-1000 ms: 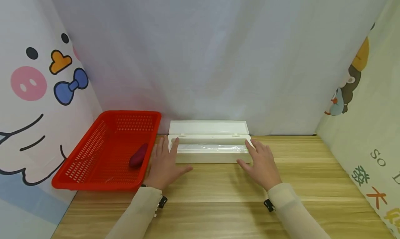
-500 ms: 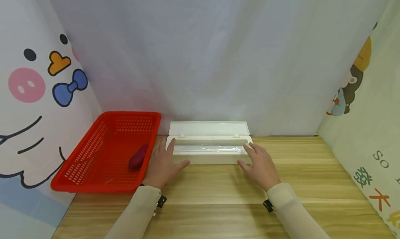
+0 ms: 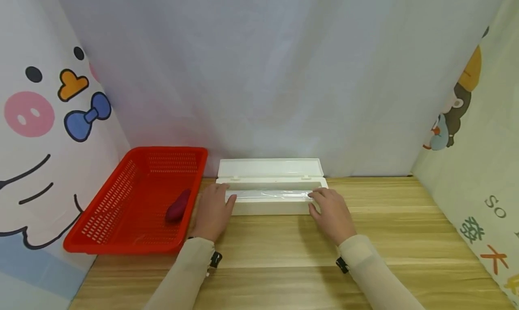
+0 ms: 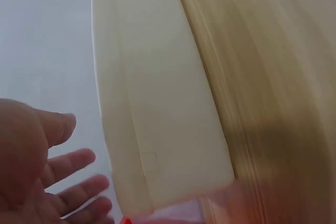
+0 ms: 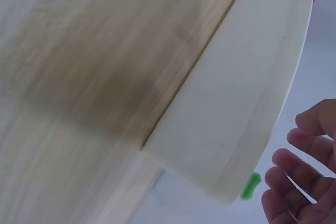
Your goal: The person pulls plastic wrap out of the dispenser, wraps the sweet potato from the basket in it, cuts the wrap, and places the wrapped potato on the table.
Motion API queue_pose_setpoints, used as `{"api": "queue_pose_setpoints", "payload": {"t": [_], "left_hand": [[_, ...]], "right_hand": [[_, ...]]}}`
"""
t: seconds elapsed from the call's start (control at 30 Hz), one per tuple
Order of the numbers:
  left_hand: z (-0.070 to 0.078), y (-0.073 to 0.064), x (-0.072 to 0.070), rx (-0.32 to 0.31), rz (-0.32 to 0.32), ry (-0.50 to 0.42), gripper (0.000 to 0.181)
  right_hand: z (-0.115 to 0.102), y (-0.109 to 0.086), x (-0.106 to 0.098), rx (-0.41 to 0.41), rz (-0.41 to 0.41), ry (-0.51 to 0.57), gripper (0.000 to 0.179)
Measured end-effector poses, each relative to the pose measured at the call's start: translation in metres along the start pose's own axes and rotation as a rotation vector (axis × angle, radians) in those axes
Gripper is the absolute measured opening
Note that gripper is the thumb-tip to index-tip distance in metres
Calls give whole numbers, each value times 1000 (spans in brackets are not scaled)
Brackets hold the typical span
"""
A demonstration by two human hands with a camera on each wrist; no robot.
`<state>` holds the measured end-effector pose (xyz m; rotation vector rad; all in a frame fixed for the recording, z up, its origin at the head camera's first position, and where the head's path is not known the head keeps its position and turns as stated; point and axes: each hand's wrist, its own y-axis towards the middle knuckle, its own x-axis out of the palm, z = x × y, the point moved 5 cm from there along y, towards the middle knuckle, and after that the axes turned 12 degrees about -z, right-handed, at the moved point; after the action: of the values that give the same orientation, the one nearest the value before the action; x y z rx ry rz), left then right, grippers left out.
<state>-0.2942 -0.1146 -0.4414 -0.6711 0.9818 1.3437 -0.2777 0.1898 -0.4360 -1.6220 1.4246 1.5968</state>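
A long white cling film dispenser (image 3: pixel 271 208) lies on the table near the back curtain, its lid (image 3: pixel 269 167) tipped back. Inside it shows a roll of clear film (image 3: pixel 267 194). My left hand (image 3: pixel 212 211) is over its left end, fingers bent loosely, and my right hand (image 3: pixel 333 213) is over its right end in the same way. In the left wrist view the fingers (image 4: pixel 73 166) are spread beside the box edge with nothing gripped. The right wrist view shows curved fingers (image 5: pixel 294 177) holding nothing; whether the fingertips touch the film cannot be told.
A red plastic basket (image 3: pixel 121 246) stands to the left of the box, close to my left hand. A dark red, elongated object (image 3: pixel 177 205) lies inside it. A small green piece (image 5: pixel 251 186) shows by the box's right end. Curtains stand behind and at both sides.
Both hands have moved inward over the box ends, and their fingers have bent more. The box and basket stay in place; the view has shifted slightly.
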Motion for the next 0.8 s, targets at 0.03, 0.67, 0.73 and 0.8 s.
{"api": "queue_pose_setpoints", "payload": {"t": [0.03,0.67,0.73,0.8], "left_hand": [[2,3,0,11,17,5,40],[8,34,10,-2,-40,-117,17],[9,36,13,-22,-60,-138,20],[9,37,15,-43,-72,-140,25]], "right_hand": [[-1,1,0,-6,4,0,19],[-8,8,11,43,-22,65,9],[-7,9,12,60,-25,76,9],[-7,11,14,73,-26,82,9]]}}
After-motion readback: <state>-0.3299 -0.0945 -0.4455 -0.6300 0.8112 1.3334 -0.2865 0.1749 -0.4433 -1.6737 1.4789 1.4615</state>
